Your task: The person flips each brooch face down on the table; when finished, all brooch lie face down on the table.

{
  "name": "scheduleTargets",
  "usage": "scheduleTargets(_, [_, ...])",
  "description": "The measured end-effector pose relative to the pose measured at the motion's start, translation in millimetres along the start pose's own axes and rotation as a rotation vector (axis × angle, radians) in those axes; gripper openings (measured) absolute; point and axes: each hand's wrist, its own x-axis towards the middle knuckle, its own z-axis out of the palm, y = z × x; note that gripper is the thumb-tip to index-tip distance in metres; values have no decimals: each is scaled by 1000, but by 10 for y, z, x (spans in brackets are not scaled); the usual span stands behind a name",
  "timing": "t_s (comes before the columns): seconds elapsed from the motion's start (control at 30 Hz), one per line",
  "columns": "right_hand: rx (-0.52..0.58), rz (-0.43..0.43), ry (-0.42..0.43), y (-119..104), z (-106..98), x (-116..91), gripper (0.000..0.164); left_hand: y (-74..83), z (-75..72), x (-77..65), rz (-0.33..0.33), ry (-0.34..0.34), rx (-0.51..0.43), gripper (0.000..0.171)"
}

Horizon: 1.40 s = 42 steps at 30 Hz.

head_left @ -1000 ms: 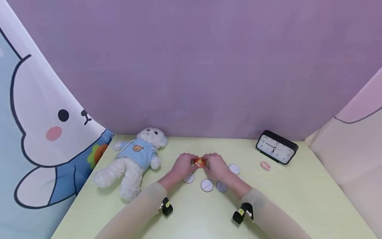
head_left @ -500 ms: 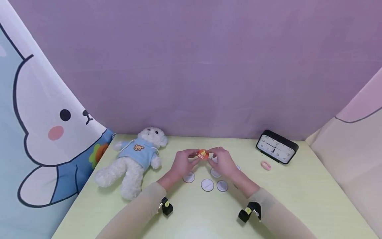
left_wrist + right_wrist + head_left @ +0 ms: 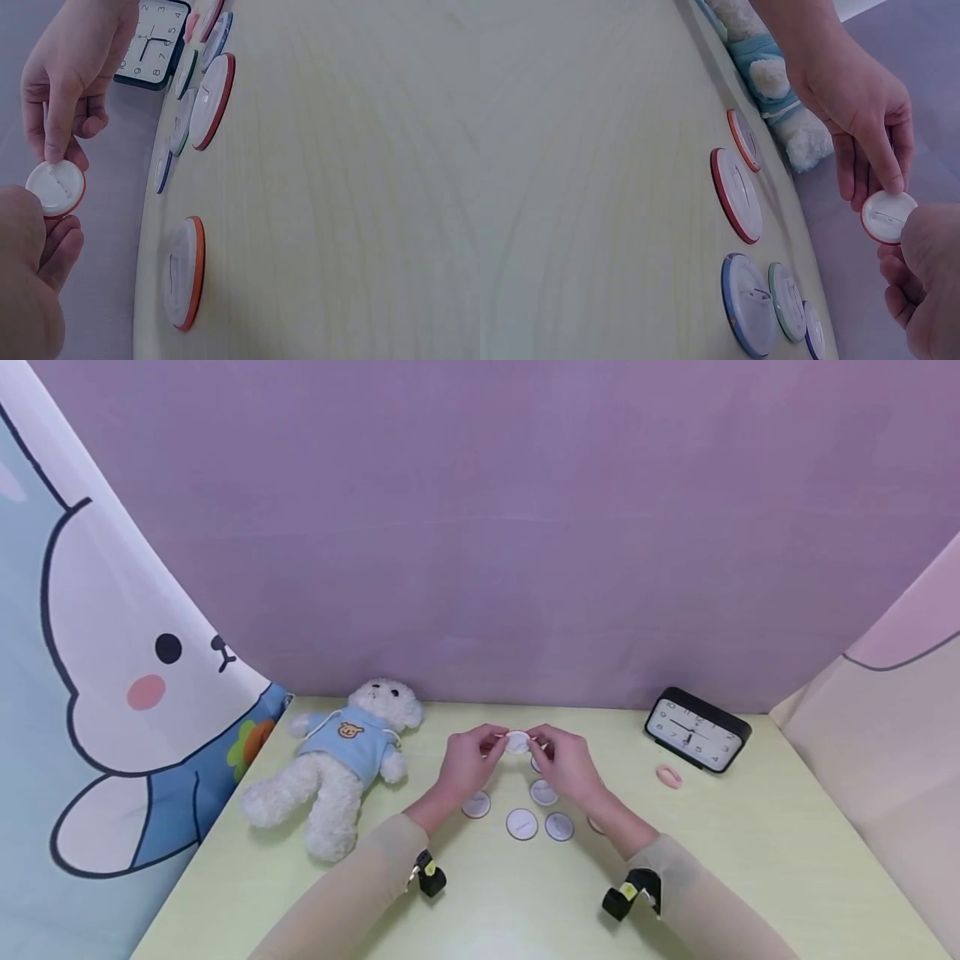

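Observation:
Between both hands, raised above the table, is a round pin-back button badge (image 3: 517,742). Its white back with the pin (image 3: 887,218) faces me, and a red edge shows round it. The left hand (image 3: 470,763) pinches the badge's left side with thumb and fingers. On the opposite side the right hand (image 3: 570,767) pinches it too. Several more badges lie back-up on the table below the hands, among them a red-rimmed badge (image 3: 213,101), an orange-rimmed badge (image 3: 184,274) and a blue-rimmed badge (image 3: 748,306). The right hand and forearm partly cover some in the head view.
A white plush toy (image 3: 352,768) in a blue hoodie lies at the left of the pale table (image 3: 510,902). At the back right stands a black-framed clock (image 3: 697,730), with a small pink ring-shaped piece (image 3: 669,776) before it. A purple curtain (image 3: 510,543) hangs behind.
The badge has come up and away from me, slightly right, with both hands. It has been turned over: its red-orange printed front showed before, now its white back shows.

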Motion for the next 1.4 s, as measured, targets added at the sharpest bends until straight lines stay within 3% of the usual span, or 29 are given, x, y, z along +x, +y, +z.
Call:
scheduleTargets(0.17, [28,13,-21,4,27,17,20,0,-21,-17,-14,-20,-9,19])
scheduleTargets(0.37, [41,39,-67,1,35,16,21,-39,-60,-63,-19,-133,-59,35])
scheduleTargets(0.5, [54,43,-131,2,37,-5,26,-71,-75,-84,-7,-183,-36,42])
scheduleTargets(0.73, [72,47,-208,35,60,-57,39,-84,-84,-117,-11,-213,-6,38])
scheduleTargets(1.07, [68,28,-242,26,89,-93,38,-89,-64,-163,-4,-247,101,29])
scheduleTargets(1.4, [22,-34,-238,95,166,-136,35,-118,-56,-178,1,-280,97,32])
